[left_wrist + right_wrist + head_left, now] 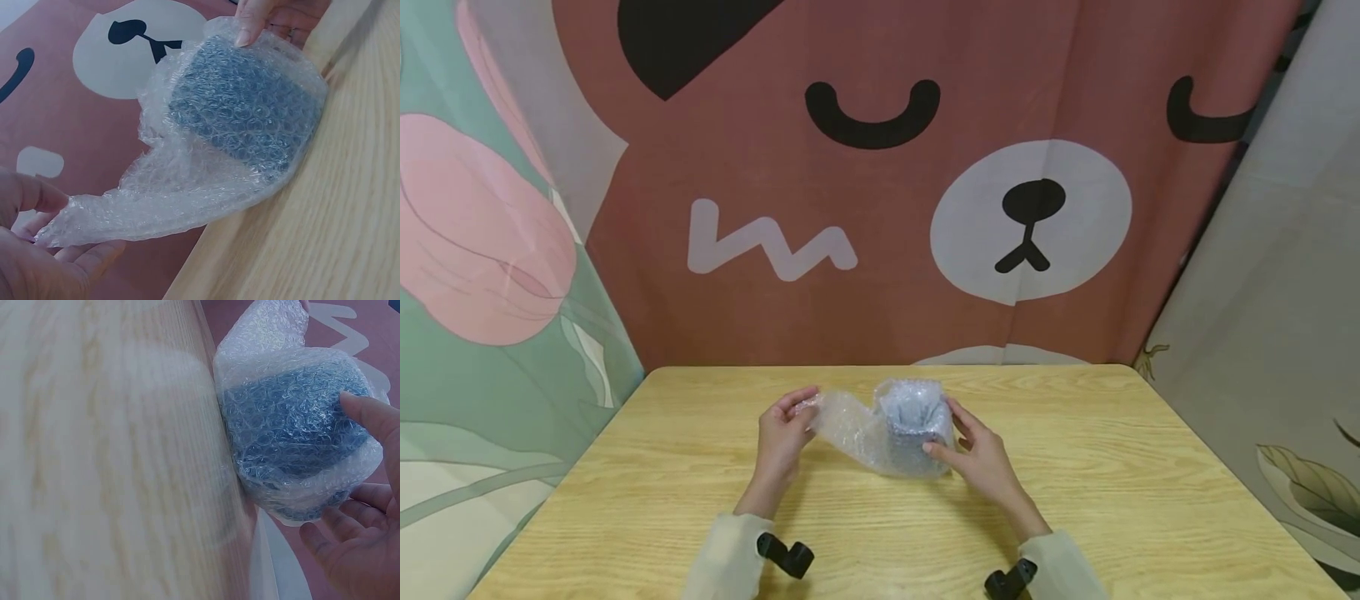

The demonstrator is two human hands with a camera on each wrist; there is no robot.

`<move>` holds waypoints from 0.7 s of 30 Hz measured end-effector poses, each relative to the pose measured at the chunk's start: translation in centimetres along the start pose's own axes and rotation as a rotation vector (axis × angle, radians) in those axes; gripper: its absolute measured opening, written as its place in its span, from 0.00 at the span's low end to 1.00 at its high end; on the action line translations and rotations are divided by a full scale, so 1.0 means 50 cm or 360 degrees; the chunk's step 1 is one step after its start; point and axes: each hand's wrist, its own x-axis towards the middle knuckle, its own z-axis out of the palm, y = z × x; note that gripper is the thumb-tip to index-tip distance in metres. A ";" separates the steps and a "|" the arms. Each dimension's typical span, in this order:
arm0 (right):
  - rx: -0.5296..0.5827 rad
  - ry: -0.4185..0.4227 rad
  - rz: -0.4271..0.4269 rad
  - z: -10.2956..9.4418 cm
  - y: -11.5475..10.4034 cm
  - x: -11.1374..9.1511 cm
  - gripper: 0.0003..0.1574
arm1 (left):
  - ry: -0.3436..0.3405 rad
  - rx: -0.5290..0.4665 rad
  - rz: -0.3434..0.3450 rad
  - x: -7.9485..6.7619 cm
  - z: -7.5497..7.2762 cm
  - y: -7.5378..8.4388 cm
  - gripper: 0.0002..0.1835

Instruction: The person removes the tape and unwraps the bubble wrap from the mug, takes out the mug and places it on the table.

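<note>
A blue object (294,419) shows through layers of clear bubble wrap (853,429), its exact kind hidden by the wrapping. The bundle stands on the wooden table, and a loose end of the wrap stretches out to the left. My left hand (784,437) pinches the tip of that loose end between thumb and fingers. On the other side, my right hand (981,458) grips the bundle, with the thumb on its near face and the fingers around its right side and back.
The pale wooden table (647,492) reaches back to a curtain with a printed bear face (880,317). Patterned cloth hangs at the left (482,233) and right (1262,333). Each sleeve carries a small black camera mount (786,557).
</note>
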 end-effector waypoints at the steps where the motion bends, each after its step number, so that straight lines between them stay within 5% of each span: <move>1: 0.0000 0.0000 0.0003 0.000 0.000 0.000 0.54 | -0.0004 -0.0009 -0.0008 0.000 -0.001 0.000 0.18; 21: 0.0011 0.0008 0.0019 0.002 -0.001 0.000 0.53 | 0.0008 -0.0163 -0.0136 0.009 -0.031 -0.015 0.20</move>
